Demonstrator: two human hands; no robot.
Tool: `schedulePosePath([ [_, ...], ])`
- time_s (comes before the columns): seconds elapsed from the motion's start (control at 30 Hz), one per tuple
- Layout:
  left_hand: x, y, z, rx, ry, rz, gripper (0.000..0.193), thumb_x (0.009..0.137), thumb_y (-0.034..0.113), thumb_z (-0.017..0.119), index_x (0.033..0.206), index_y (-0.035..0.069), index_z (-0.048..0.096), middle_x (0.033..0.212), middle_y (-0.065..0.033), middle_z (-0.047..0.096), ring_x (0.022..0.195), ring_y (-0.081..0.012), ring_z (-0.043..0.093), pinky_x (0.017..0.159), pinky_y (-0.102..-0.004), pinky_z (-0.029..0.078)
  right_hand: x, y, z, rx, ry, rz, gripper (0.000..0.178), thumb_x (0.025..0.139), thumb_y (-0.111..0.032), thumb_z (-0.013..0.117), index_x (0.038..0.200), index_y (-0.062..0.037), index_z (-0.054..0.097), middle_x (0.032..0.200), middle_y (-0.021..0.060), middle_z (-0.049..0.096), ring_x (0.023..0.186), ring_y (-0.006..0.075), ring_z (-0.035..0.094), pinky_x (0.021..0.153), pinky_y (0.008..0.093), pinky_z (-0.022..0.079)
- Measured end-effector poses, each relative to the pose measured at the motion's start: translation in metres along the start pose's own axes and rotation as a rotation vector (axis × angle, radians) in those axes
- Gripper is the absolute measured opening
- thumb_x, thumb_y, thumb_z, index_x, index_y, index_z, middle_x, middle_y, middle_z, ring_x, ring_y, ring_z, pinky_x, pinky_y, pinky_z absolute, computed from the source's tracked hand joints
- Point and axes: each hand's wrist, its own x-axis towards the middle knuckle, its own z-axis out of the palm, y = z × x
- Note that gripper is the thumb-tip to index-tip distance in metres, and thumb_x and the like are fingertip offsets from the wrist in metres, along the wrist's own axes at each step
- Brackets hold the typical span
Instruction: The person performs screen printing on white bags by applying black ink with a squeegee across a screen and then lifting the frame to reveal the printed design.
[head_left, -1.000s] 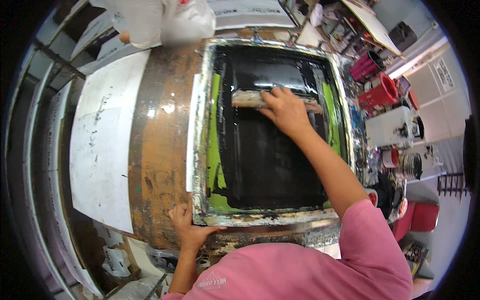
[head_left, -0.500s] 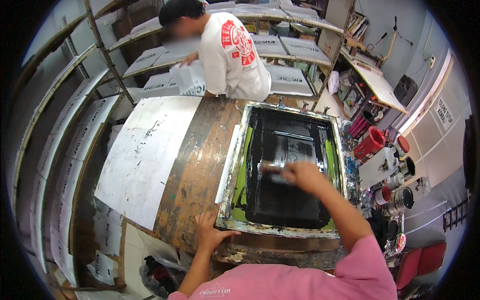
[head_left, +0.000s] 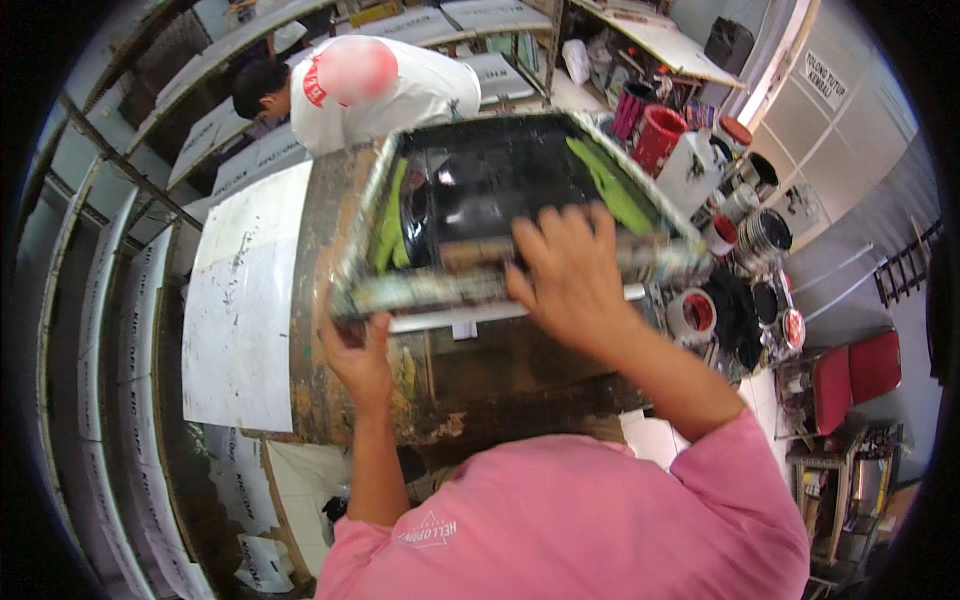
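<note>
A screen printing frame point(head_left: 430, 292) with black ink on its mesh and green strips at the sides is tilted, its near edge raised off the wooden table point(head_left: 330, 215). My left hand point(head_left: 358, 360) grips the frame's near left corner, fingers partly hidden. My right hand point(head_left: 575, 275) is closed over a wooden squeegee point(head_left: 475, 252) lying inside the near rim, its thumb by that rim; motion smears both. Under the raised edge shows a strip of white paper point(head_left: 450, 320).
A large white sheet point(head_left: 240, 290) covers the table's left part. Ink tubs and cans point(head_left: 765, 235) crowd the right side, with a red chair point(head_left: 850, 375) beyond. Racks of printed sheets point(head_left: 150, 400) stand left and behind. A person in a white shirt point(head_left: 420, 85) bends over beyond the table.
The frame's near edge has risen from the table. My right hand has come from mid-mesh to the near rim with the squeegee, and my left hand has taken hold of the corner.
</note>
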Motion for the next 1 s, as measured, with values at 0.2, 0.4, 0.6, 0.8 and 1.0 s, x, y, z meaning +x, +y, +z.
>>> schedulePosePath([
  [0.2,0.023,-0.008,0.021,0.462,-0.355,0.055,0.106,0.093,0.051,0.083,0.173,0.009,0.027,0.173,-0.0319,0.024,0.165,-0.0453,0.013,0.131,-0.062,0.01,0.091,0.031,-0.019,-0.013,0.261,-0.091,0.04,0.093,-0.048,0.067,0.091,-0.0083,0.074,0.085,0.0136,0.072,0.084,0.0307,0.069,0.089,0.0515,0.042],
  [0.4,-0.055,-0.061,0.038,1.331,-0.673,-0.032,0.122,0.088,0.095,0.044,0.172,0.007,0.027,0.179,-0.0291,0.014,0.167,-0.0468,0.004,0.119,-0.0828,-0.01,0.14,0.044,-0.045,0.076,0.181,-0.043,0.045,0.101,-0.044,0.061,0.089,-0.0023,0.074,0.077,0.0156,0.07,0.074,0.032,0.067,0.087,0.0471,0.049],
  [0.6,-0.049,-0.056,0.042,1.234,-0.69,-0.041,0.125,0.086,0.09,0.058,0.171,0.003,0.029,0.177,-0.0256,0.027,0.167,-0.041,0.011,0.121,-0.0775,-0.015,0.17,0.035,-0.077,-0.024,-0.017,0.074,0.052,0.106,-0.045,0.052,0.077,-0.0054,0.07,0.056,0.0078,0.056,0.055,0.0262,0.055,0.091,0.0475,0.049],
  [0.8,0.013,-0.03,0.078,0.712,-0.384,0.12,0.078,0.092,0.04,0.087,0.15,-0.004,0.06,0.154,-0.0242,0.06,0.148,-0.0419,0.052,0.126,-0.0614,0.031,0.194,0.038,-0.086,-0.021,-0.148,0.116,0.05,0.105,-0.044,0.053,0.078,-0.0056,0.07,0.056,0.007,0.055,0.056,0.0246,0.055,0.09,0.0463,0.05],
  [1.0,0.049,-0.009,0.093,0.317,0.022,-0.149,0.04,0.101,0.01,0.077,0.137,-0.005,0.071,0.14,-0.0223,0.071,0.134,-0.0303,0.064,0.11,-0.0389,0.052,0.205,0.044,-0.082,0.015,-0.138,0.102,0.047,0.105,-0.043,0.055,0.082,-0.0048,0.071,0.06,0.0075,0.057,0.061,0.0239,0.058,0.089,0.0453,0.051],
])
